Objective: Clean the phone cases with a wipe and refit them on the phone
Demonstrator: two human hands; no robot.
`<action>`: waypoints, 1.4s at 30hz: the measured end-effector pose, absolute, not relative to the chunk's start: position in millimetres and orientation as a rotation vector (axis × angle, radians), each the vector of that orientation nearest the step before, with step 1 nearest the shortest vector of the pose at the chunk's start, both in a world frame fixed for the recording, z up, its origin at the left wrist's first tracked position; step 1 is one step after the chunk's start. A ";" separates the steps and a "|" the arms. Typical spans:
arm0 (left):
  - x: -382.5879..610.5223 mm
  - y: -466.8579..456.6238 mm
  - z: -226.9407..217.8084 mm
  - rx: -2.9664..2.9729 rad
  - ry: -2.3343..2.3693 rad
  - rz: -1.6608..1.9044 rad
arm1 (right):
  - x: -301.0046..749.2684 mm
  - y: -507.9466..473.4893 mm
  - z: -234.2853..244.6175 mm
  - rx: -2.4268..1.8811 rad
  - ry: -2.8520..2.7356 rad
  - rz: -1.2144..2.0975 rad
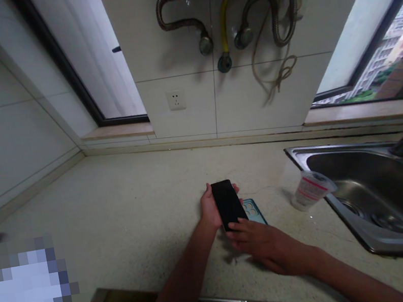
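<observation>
While the phone is held: a black smartphone (228, 204) is cradled by the left grip (209, 209), which is closed around its sides, with the dark screen turned upward and tilted over a speckled stone bench (117, 201).
Right grip (264, 246): is spread low across the bench, fingertips at the phone's lower edge; whether it is closed on the phone cannot be told.
Beside the phone: a teal phone case (254, 210) is seen lying partly beneath it, camera cutouts exposed.
Progress: phone and case are shown unjoined, though the pair is gathered together.
Nearby: a plastic cup (308, 190) is tipped on its side at the rim of a steel sink (325, 150).
</observation>
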State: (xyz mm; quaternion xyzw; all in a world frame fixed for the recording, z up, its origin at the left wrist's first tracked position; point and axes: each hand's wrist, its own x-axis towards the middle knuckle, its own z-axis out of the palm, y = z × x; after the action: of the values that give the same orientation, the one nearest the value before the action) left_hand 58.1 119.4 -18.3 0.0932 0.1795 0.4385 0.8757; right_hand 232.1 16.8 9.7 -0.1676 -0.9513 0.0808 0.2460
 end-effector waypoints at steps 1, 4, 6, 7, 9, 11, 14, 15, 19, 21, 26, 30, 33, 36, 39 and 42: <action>58.7 119.7 -18.5 0.204 0.389 0.910 | 234.3 22.2 11.1 -0.501 -2.492 0.242; 61.0 120.1 -18.6 0.218 0.415 0.883 | 240.4 43.2 16.0 -0.838 -2.106 0.367; 62.7 119.9 -18.6 0.232 0.417 0.860 | 244.1 58.0 19.4 -1.115 -1.818 0.477; 63.5 119.6 -18.7 0.245 0.417 0.845 | 245.9 64.6 20.7 -1.203 -1.696 0.528; 65.0 118.8 -19.0 0.273 0.416 0.827 | 248.3 74.8 21.8 -1.261 -1.543 0.621; 66.2 117.7 -18.7 0.290 0.400 0.814 | 248.4 80.1 20.9 -1.253 -1.465 0.689; 67.8 115.9 -16.4 0.295 0.370 0.813 | 243.3 80.4 16.9 -1.238 -1.385 0.754; 68.3 115.2 -15.2 0.293 0.368 0.812 | 240.9 79.7 15.1 -1.237 -1.365 0.759; 70.7 113.0 -10.2 0.284 0.396 0.810 | 234.5 78.9 5.0 -1.270 -1.386 0.556; 72.2 112.0 -8.5 0.284 0.414 0.820 | 233.1 80.1 -2.3 -1.233 -1.526 0.371; 72.3 111.7 -10.5 0.258 0.443 0.841 | 223.1 79.0 -19.6 -0.933 -2.180 0.027; 67.2 115.7 -14.7 0.256 0.406 0.826 | 213.7 69.2 -23.6 -0.867 -2.433 -0.078; 63.8 119.8 -15.7 0.256 0.433 0.868 | 213.7 58.3 -23.1 -0.881 -2.510 -0.101; 61.2 122.9 -16.6 0.260 0.430 0.918 | 217.1 44.7 -23.2 -0.858 -2.578 -0.106; 57.9 124.1 -18.3 0.294 0.380 0.914 | 221.2 27.4 -24.5 -0.819 -2.621 -0.101; 54.6 123.4 -18.4 0.313 0.334 0.870 | 227.5 9.4 -25.5 -0.752 -2.664 -0.027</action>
State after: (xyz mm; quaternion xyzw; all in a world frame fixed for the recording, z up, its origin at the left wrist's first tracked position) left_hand 54.6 123.4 -18.4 0.1503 0.1601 0.4176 0.8817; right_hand 227.5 9.4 -25.5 -0.2671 -0.9456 -0.0095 0.1856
